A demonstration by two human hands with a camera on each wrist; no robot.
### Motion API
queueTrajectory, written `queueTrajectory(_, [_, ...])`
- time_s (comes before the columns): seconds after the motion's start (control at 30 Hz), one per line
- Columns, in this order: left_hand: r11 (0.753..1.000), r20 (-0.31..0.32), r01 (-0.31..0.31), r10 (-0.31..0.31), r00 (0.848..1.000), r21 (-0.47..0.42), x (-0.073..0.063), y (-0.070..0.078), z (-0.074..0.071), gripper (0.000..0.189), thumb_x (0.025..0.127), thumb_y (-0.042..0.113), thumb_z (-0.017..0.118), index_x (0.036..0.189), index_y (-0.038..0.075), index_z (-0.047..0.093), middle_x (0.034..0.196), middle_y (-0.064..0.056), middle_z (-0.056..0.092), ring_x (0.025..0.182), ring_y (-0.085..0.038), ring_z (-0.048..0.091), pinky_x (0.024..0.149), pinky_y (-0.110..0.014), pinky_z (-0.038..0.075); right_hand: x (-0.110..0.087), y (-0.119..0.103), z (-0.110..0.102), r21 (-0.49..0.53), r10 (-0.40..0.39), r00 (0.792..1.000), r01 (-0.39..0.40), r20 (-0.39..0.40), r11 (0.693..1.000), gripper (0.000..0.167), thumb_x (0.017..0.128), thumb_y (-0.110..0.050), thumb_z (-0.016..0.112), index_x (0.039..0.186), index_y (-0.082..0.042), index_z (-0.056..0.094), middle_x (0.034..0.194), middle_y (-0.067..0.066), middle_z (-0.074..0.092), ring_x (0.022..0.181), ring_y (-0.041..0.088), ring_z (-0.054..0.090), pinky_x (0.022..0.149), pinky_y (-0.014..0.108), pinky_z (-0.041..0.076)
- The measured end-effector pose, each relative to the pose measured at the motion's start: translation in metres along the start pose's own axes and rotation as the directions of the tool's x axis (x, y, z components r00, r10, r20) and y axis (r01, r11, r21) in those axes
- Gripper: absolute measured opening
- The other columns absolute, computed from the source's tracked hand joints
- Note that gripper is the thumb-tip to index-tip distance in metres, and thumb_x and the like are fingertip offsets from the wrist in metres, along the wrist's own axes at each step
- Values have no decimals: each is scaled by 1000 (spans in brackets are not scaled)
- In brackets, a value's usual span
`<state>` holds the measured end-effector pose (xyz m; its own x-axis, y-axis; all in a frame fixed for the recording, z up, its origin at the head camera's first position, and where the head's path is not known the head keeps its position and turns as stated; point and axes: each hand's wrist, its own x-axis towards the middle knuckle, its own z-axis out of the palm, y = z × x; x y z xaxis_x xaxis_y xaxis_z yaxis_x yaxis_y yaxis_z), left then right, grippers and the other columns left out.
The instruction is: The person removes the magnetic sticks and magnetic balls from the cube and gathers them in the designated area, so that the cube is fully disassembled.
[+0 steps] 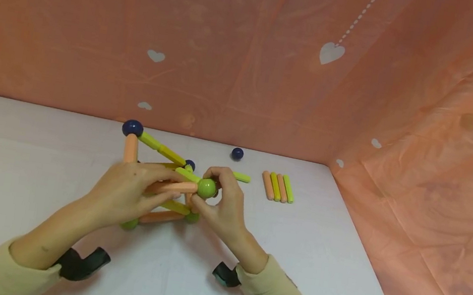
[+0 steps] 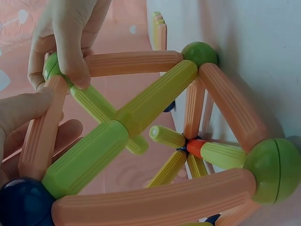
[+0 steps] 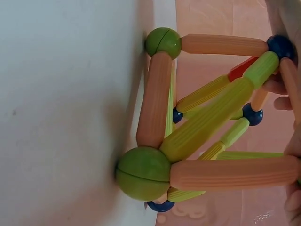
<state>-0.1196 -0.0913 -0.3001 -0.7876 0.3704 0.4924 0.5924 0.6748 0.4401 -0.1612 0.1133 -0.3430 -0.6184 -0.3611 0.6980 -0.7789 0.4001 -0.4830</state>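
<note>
A frame of ribbed orange, yellow and green sticks joined by balls stands on the table between the hands. My left hand (image 1: 129, 192) pinches an orange stick (image 2: 44, 127) at its near upper edge, with a dark blue ball (image 2: 26, 202) at one end. My right hand (image 1: 225, 207) pinches the green ball (image 1: 206, 188) at the stick's other end. From that ball a light green stick (image 2: 94, 101) slants inward; its far end looks free. Lower green balls (image 3: 143, 173) rest at the table. Another dark blue ball (image 1: 133, 128) tops the far left corner.
Several loose sticks (image 1: 275, 187) lie side by side on the white table (image 1: 316, 261) at the right. A single dark blue ball (image 1: 237, 154) lies behind the frame, with a green stick (image 1: 242, 177) nearer. Pink cloth (image 1: 232, 55) with white hearts hangs behind and at right.
</note>
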Motion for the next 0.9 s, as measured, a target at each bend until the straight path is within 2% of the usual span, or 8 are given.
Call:
queueTrajectory(0.13, [1000, 0, 2, -2, 1000, 3, 0, 0, 0, 23, 82, 28, 76, 103, 17, 74, 98, 3, 73, 76, -13, 67, 61, -31, 50, -1, 0, 2, -23, -18, 999, 17, -27, 1000, 34, 70, -5, 74, 96, -3, 53, 88, 8, 54, 73, 14, 48, 57, 27, 44])
queueTrajectory(0.3, [1000, 9, 3, -3, 1000, 7, 0, 0, 1, 24, 82, 28, 76, 102, 15, 74, 97, 3, 73, 79, -15, 68, 64, -34, 52, -2, -1, 5, -50, -18, 998, 15, -56, 999, 26, 71, -5, 75, 91, -4, 58, 90, 8, 54, 80, 16, 53, 66, 21, 49])
queueTrajectory(0.5, [1000, -2, -23, 23, 1000, 14, 0, -1, 2, 24, 82, 28, 76, 103, 16, 74, 99, 2, 73, 83, -17, 70, 66, -37, 53, -3, -4, 6, -63, -15, 997, 10, -77, 998, 20, 72, -2, 74, 88, -3, 61, 91, 9, 56, 82, 17, 56, 71, 22, 51])
queueTrajectory(0.73, [999, -9, -35, 35, 999, 12, 0, -2, 3, 23, 82, 28, 75, 102, 17, 74, 98, 3, 73, 81, -16, 70, 67, -36, 54, -5, -2, 3, -41, -11, 998, 8, -63, 999, 24, 72, -3, 73, 93, -4, 62, 94, 9, 56, 76, 14, 52, 63, 19, 46])
queueTrajectory(0.9, [1000, -10, -25, 25, 1000, 9, -1, -2, 3, 24, 82, 27, 76, 103, 15, 74, 98, 2, 74, 78, -15, 69, 65, -35, 53, -3, -3, 3, -51, -11, 998, 8, -60, 999, 23, 73, -3, 73, 94, -3, 65, 93, 9, 57, 76, 15, 52, 64, 20, 46])
